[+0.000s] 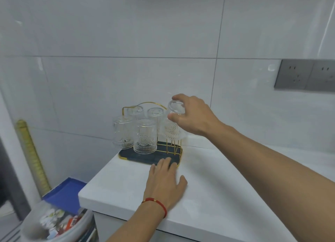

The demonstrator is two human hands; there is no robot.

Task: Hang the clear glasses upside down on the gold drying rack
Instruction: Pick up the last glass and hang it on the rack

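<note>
The gold drying rack (126, 108) stands on a dark tray (159, 159) at the back of the white counter. Several clear patterned glasses hang upside down on it, the front one (145, 138) nearest me and another (122, 132) at its left. My right hand (195, 115) grips one more clear glass (173, 127) by its base, upside down, over the rack's right prongs (174, 147). My left hand (165, 182) lies flat on the counter, its fingertips on the tray's front edge. A red string bracelet circles that wrist.
The white counter (226, 196) ends at a corner on the left. Below it sit a bin with rubbish (59, 221) and a blue lid (67, 192). Grey wall sockets (306, 76) are at the right on the tiled wall.
</note>
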